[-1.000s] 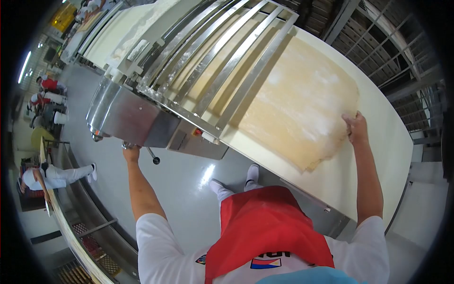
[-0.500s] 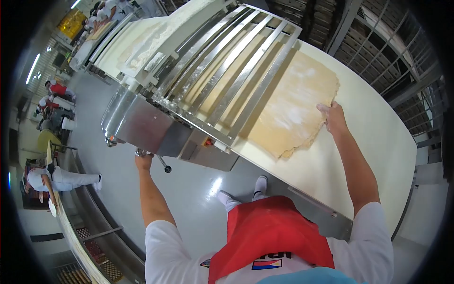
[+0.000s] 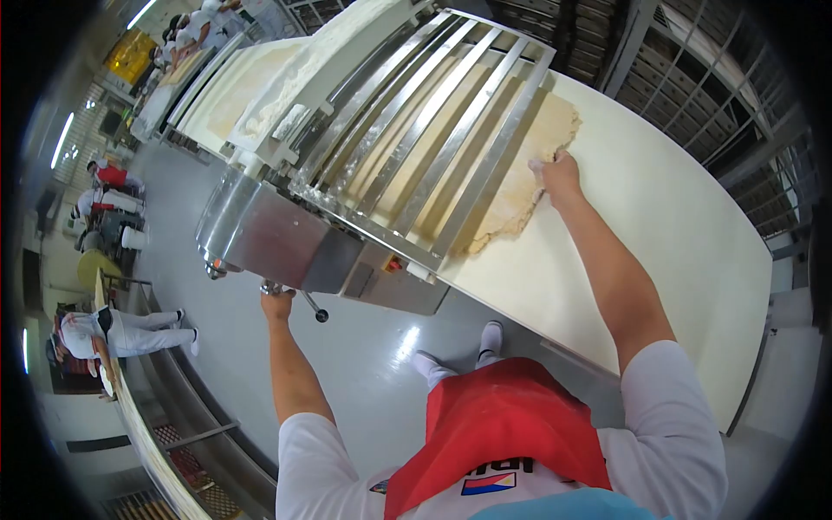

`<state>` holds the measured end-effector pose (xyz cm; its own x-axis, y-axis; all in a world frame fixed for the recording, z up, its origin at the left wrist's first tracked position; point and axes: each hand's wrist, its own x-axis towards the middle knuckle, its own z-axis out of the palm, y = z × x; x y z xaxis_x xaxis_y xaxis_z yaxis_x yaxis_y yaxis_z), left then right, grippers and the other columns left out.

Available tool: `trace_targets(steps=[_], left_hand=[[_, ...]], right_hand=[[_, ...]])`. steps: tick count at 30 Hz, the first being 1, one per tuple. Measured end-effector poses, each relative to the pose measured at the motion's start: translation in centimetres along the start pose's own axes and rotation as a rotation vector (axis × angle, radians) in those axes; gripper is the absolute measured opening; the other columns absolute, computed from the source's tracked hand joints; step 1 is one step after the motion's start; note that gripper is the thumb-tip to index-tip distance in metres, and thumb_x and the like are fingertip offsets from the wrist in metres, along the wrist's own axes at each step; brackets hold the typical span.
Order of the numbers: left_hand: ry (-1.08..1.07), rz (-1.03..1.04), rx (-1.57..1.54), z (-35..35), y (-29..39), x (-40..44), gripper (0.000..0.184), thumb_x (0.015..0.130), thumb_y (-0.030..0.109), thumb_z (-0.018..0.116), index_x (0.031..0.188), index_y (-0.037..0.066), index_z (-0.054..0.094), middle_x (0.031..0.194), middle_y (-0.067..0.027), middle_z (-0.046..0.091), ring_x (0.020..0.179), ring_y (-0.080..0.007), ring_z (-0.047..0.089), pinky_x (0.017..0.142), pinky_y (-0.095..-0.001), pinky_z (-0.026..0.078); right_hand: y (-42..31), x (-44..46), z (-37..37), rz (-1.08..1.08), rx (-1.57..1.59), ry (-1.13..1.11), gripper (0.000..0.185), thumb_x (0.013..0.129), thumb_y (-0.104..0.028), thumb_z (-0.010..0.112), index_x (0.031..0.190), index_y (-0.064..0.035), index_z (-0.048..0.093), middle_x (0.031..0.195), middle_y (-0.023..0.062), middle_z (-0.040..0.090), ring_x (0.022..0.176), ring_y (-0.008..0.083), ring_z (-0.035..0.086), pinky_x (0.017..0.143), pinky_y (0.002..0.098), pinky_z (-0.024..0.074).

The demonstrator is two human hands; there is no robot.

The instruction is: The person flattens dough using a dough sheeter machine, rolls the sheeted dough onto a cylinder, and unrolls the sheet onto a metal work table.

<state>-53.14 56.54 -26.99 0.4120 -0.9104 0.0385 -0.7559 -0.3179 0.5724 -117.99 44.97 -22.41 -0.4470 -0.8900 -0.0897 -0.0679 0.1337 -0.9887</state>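
A floury sheet of dough [image 3: 516, 195] lies on the pale conveyor belt of a dough sheeter, partly under the slatted metal guard [image 3: 472, 152]. At its ragged near edge, my right hand [image 3: 562, 178] is closed on the dough with floury fingertips. Below the sheeter's metal housing [image 3: 269, 230], my left hand [image 3: 277, 303] is wrapped round a metal handle [image 3: 270, 287]; its fingers are partly hidden. A lever with a black ball knob [image 3: 321, 315] sticks out just beside that hand.
The pale belt [image 3: 659, 217] stretches to the right. White flour fills a trough [image 3: 299, 74] above the rollers. Metal racks [image 3: 719, 95] stand behind the belt. A person in white [image 3: 130, 334] works at a long counter on the left, with others farther back.
The dough sheet has slid left, farther under the guard, and less of it shows. My right hand has moved left with its edge. My left hand stays on the handle.
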Motion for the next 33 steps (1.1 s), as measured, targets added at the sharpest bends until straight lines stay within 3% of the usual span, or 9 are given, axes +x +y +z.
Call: trace_targets(steps=[9, 15, 18, 20, 21, 23, 26, 29, 33], left_hand=[[-0.029, 0.012, -0.088, -0.3, 0.3, -0.2, 0.072, 0.062, -0.015, 0.069, 0.13, -0.003, 0.046, 0.123, -0.0132, 0.062, 0.118, -0.0263, 0.058, 0.094, -0.038, 0.05], [-0.007, 0.016, -0.085, -0.3, 0.8, -0.4, 0.069, 0.062, -0.013, 0.07, 0.127, -0.002, 0.049, 0.123, -0.014, 0.062, 0.113, -0.0263, 0.06, 0.092, -0.0383, 0.051], [0.022, 0.027, -0.046, -0.3, 1.3, -0.2, 0.065, 0.063, -0.012, 0.07, 0.125, -0.002, 0.053, 0.12, -0.0137, 0.064, 0.108, -0.0273, 0.063, 0.089, -0.039, 0.053], [0.046, -0.068, -0.209, -0.5, 2.5, -0.7, 0.052, 0.065, -0.007, 0.072, 0.115, -0.002, 0.06, 0.11, -0.0141, 0.068, 0.1, -0.0277, 0.066, 0.085, -0.039, 0.053], [0.042, -0.063, -0.214, -0.6, 2.5, -0.6, 0.052, 0.065, -0.007, 0.072, 0.115, -0.002, 0.06, 0.11, -0.0141, 0.068, 0.1, -0.0277, 0.066, 0.085, -0.039, 0.053], [0.066, -0.065, -0.075, -0.7, 1.7, -0.2, 0.04, 0.067, 0.0, 0.074, 0.106, -0.002, 0.064, 0.1, -0.0155, 0.07, 0.094, -0.0278, 0.067, 0.081, -0.0382, 0.052], [0.131, -0.001, -0.08, -0.2, -0.1, 0.0, 0.035, 0.069, 0.006, 0.076, 0.102, -0.001, 0.066, 0.096, -0.0163, 0.071, 0.091, -0.0281, 0.068, 0.077, -0.0384, 0.051], [0.14, 0.005, -0.294, 2.3, -6.0, 2.6, 0.037, 0.07, 0.01, 0.077, 0.104, 0.0, 0.066, 0.097, -0.015, 0.071, 0.088, -0.0287, 0.068, 0.076, -0.0396, 0.051], [0.098, -0.078, -0.155, 0.6, -4.1, 2.3, 0.036, 0.072, 0.015, 0.077, 0.104, 0.003, 0.067, 0.097, -0.0149, 0.071, 0.086, -0.0326, 0.068, 0.077, -0.0416, 0.051]], right_hand=[[-3.7, -3.5, 4.4, 0.109, 0.028, 0.063, 0.036, 0.08, -0.001, 0.063, 0.113, 0.0086, 0.055, 0.091, 0.0164, 0.066, 0.076, 0.0212, 0.067, 0.067, 0.0304, 0.0559], [-2.2, -9.4, -2.6, 0.099, 0.147, -0.099, 0.032, 0.085, -0.001, 0.056, 0.115, 0.0087, 0.052, 0.09, 0.0128, 0.062, 0.074, 0.0198, 0.066, 0.066, 0.0279, 0.0568], [-3.2, -13.7, -4.6, 0.082, -0.032, -0.1, 0.026, 0.087, -0.002, 0.059, 0.112, 0.0043, 0.057, 0.09, 0.0105, 0.064, 0.074, 0.0181, 0.064, 0.067, 0.029, 0.0549], [-3.8, -16.9, -4.0, -0.273, -0.354, -0.267, 0.012, 0.086, -0.004, 0.062, 0.098, 0.0003, 0.064, 0.081, 0.0066, 0.065, 0.072, 0.0154, 0.062, 0.066, 0.0284, 0.0512], [-5.3, -18.7, -2.8, -0.368, -0.359, -0.34, 0.008, 0.085, -0.009, 0.066, 0.086, -0.0011, 0.066, 0.076, 0.0066, 0.065, 0.07, 0.015, 0.061, 0.065, 0.0301, 0.0495], [-6.5, -20.9, 0.3, -0.49, -0.471, -0.675, 0.019, 0.085, -0.022, 0.06, 0.084, -0.0047, 0.067, 0.085, 0.0128, 0.067, 0.08, 0.033, 0.063, 0.073, 0.0417, 0.0505], [-7.1, -24.4, 6.6, -0.588, -0.593, -1.087, 0.019, 0.085, -0.022, 0.056, 0.091, -0.0066, 0.065, 0.096, 0.014, 0.066, 0.089, 0.0347, 0.063, 0.078, 0.0453, 0.0513], [-5.0, -28.3, 14.2, -0.683, -0.812, -1.188, 0.023, 0.084, -0.019, 0.056, 0.1, -0.0041, 0.064, 0.105, 0.0148, 0.065, 0.099, 0.0343, 0.064, 0.083, 0.0468, 0.0525], [-2.7, -32.4, 24.1, -0.613, -0.804, -1.222, 0.03, 0.083, -0.016, 0.056, 0.11, -0.0018, 0.061, 0.118, 0.0197, 0.061, 0.105, 0.0374, 0.063, 0.083, 0.0479, 0.0542]])
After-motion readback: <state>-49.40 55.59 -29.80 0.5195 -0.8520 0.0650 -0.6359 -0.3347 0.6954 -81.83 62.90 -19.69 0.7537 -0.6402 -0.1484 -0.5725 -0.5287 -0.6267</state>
